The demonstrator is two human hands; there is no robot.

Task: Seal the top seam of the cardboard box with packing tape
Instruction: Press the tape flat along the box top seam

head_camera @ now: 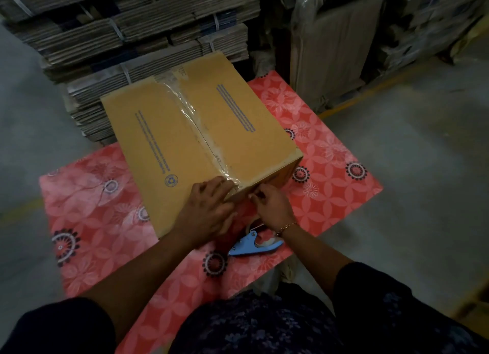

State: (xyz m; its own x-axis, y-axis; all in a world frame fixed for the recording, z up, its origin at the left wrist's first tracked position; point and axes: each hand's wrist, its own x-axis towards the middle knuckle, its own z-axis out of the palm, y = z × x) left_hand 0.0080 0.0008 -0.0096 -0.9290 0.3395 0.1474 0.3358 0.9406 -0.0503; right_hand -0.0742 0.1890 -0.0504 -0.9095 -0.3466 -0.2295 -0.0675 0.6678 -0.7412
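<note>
Dark floral sleeves (397, 308) sit closest, both forearms reaching up to the cardboard box (185, 131), which rests on a pink patterned tablecloth (330, 174). At the box's near edge, the left hand (209, 208) lies flat and spread, pressing down the clear packing tape (197, 126) that runs along the top seam. Just right of it, the right hand (270, 203) pinches the tape end against the box's near side with curled fingers. Below that hand lies a blue tape dispenser (251, 244)
</note>
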